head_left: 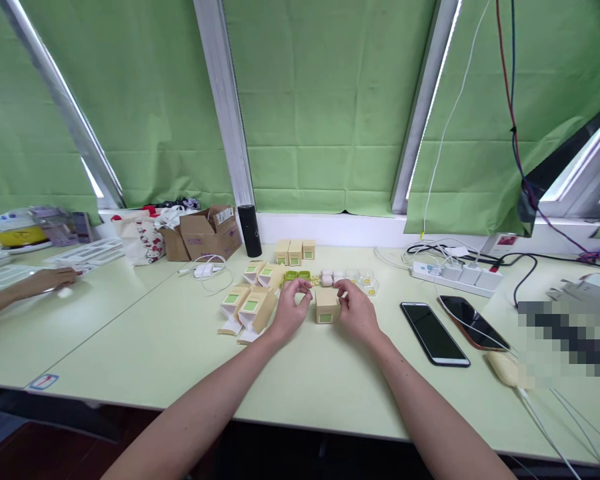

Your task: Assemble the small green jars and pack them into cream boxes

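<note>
A small closed cardboard box (pixel 327 311) with a green square on its front stands upright between my hands. My right hand (pixel 356 308) is at the box's right side, its thumb and curled fingers against the right edge. Just left of the box, my left hand (pixel 293 308) is apart from it, fingers bent in a loose arch with nothing visible in them. Several cardboard boxes (pixel 257 308) with white flaps hanging out lie left of my left hand. Behind my hands are green trays (pixel 297 275), small white rolls (pixel 327 278) and clear plastic cups (pixel 367 281).
Three closed boxes (pixel 295 253) stand at the back near a black bottle (pixel 250 231) and an open carton (pixel 211 233). Two phones (pixel 435 334) and a power strip (pixel 457 278) with cables lie right. Another person's hand (pixel 55 279) is far left.
</note>
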`<control>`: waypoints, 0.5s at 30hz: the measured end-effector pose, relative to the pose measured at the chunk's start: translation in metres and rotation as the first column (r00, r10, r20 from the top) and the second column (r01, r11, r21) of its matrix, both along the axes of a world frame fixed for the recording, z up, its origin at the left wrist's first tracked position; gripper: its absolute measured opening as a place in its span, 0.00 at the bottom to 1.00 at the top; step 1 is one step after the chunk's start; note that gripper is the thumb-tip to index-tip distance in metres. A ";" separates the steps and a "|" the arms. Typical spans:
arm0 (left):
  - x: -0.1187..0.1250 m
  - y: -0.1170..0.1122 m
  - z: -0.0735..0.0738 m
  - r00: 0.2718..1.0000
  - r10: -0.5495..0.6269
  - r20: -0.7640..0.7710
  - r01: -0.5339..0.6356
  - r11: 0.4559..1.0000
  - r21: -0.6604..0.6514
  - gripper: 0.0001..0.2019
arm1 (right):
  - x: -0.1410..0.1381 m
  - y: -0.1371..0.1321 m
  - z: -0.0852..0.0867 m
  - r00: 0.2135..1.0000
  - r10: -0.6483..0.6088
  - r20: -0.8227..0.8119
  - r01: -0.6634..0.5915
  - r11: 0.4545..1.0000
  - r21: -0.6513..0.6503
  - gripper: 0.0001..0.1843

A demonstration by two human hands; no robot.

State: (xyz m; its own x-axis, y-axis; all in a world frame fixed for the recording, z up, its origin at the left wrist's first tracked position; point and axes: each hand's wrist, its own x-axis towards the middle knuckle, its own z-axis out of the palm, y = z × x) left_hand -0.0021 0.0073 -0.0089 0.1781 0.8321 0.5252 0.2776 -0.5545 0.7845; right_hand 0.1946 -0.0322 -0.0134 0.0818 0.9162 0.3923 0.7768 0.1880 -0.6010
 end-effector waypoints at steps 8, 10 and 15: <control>0.001 -0.014 0.006 0.953 0.029 -0.302 0.039 0.975 0.217 0.14 | -0.004 0.001 0.001 0.950 -0.047 0.307 0.144 0.943 -0.299 0.11; 0.005 -0.018 0.009 0.932 -0.005 -0.362 0.081 0.977 0.197 0.18 | -0.005 0.001 0.002 0.937 -0.036 0.347 0.146 0.944 -0.297 0.10; 0.013 -0.020 0.018 0.872 -0.059 -0.487 0.134 0.984 0.121 0.26 | -0.006 -0.001 0.002 0.928 -0.033 0.371 0.151 0.944 -0.293 0.11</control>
